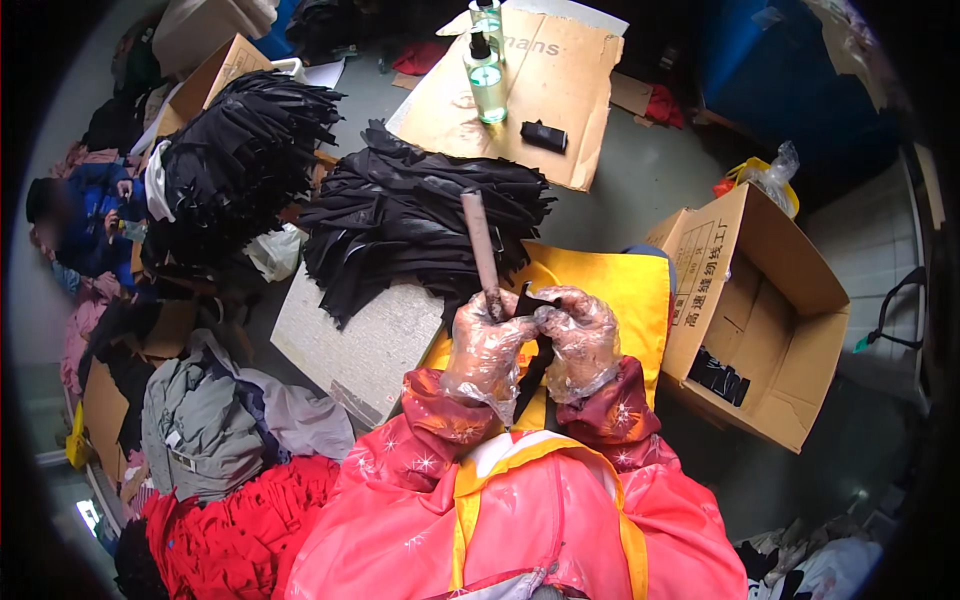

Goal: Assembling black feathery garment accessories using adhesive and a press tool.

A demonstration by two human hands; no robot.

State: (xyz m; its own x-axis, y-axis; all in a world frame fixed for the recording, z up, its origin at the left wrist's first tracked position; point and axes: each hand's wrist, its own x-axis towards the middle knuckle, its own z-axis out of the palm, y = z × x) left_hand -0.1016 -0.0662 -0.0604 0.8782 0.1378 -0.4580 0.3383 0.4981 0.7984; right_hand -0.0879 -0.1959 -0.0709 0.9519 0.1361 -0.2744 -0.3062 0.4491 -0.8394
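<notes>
Thin clear plastic gloves cover both of my hands. My left hand [484, 346] is closed round the lower end of a pinkish-grey rod [480, 240], which points up and away from me and is dark near my fingers. Its fingertips also meet a black fabric strip [535, 362] between my hands. My right hand [578, 335] pinches the same strip, which hangs down over my yellow apron [640, 305]. Just beyond, a large pile of black fabric strips [410, 220] lies on a pale board [350, 335].
A cardboard sheet [585, 90] holds bottles of pale green liquid [487, 85] and a small black bundle [544, 136]. To the right, an open carton [800, 375] contains several black bundles [720, 375]. More black strips [235, 160], grey clothing [205, 425] and red cloth [245, 530] lie left. A person [90, 225] sits far left.
</notes>
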